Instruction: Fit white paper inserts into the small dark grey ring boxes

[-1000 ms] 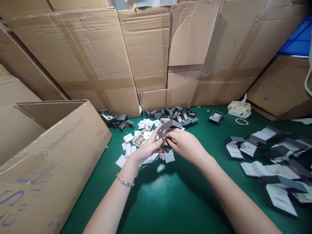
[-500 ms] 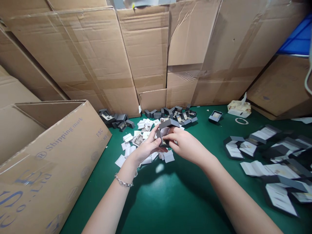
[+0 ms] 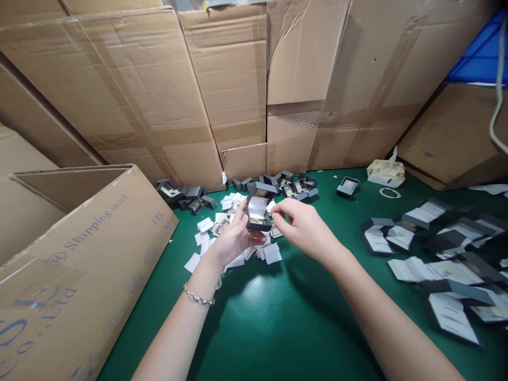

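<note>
My left hand (image 3: 232, 241) grips a small dark jewelry box (image 3: 259, 225) from its left side and underneath. The box's lid stands up, showing a white lining and something small and pale in the base. Just right of the box is my right hand (image 3: 304, 226), its thumb and fingertips pinched together; whether anything is between them is too small to tell. White folded paper inserts (image 3: 205, 225) lie in a loose pile on the green table (image 3: 278, 323) beneath and around my left hand.
Dark jewelry boxes lie at the back left (image 3: 194, 193) and back middle (image 3: 297, 188). One open box (image 3: 348, 186) sits apart. Several open boxes (image 3: 379, 235) spread at right. A tissue pack (image 3: 386, 173) and white ring (image 3: 390, 193) are behind them. A large carton (image 3: 130, 233) stands left.
My right hand has drawn out of the box to its right side, with fingers pinched. The box, still in my left hand, now faces me with its white lining showing.
</note>
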Demonstrator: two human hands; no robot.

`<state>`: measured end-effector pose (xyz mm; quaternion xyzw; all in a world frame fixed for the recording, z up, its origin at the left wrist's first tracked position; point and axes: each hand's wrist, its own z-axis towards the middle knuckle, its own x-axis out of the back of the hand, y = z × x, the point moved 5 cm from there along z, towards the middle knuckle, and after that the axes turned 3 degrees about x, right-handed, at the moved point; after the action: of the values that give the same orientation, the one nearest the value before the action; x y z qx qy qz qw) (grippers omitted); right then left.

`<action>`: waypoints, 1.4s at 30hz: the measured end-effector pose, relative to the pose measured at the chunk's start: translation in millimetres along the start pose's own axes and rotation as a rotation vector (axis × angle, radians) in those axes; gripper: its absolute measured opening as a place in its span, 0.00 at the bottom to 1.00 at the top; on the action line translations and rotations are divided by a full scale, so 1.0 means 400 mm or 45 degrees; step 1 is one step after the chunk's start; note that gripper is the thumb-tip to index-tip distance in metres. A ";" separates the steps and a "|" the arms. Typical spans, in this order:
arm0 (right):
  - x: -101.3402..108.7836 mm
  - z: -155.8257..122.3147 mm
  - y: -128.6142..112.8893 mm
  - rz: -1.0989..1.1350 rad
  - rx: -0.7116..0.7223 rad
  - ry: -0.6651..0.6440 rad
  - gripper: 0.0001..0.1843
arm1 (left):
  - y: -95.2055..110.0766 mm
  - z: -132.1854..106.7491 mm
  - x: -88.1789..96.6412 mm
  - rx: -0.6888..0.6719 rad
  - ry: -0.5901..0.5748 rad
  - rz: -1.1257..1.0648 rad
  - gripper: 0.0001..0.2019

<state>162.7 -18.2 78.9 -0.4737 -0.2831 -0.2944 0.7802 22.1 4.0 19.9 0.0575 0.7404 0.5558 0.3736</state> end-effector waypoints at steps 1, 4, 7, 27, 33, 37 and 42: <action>0.002 0.001 0.009 0.026 -0.069 0.043 0.08 | 0.002 -0.002 -0.002 0.000 -0.006 -0.009 0.37; -0.019 0.003 0.040 0.327 -0.298 -0.032 0.10 | 0.005 -0.005 -0.009 0.004 -0.031 0.003 0.35; -0.068 -0.003 0.054 0.841 -0.514 -0.349 0.16 | 0.006 -0.006 -0.016 -0.001 -0.030 0.045 0.36; -0.125 0.012 0.063 1.104 -0.562 -0.192 0.14 | 0.013 0.002 -0.028 -0.048 0.222 0.434 0.33; -0.121 0.012 0.069 0.902 -0.511 -0.132 0.18 | 0.010 0.000 0.000 -0.035 0.518 0.850 0.30; -0.126 0.005 0.073 0.644 -0.465 -0.176 0.15 | 0.001 0.012 0.021 -0.159 0.599 1.038 0.25; -0.132 -0.002 0.071 0.543 -0.454 -0.219 0.17 | -0.006 0.020 0.024 -0.154 0.615 1.193 0.16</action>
<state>148.3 1.7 24.4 -0.6756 -0.1860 -0.1274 0.7020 21.1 14.4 12.4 0.2310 0.6668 0.7024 -0.0933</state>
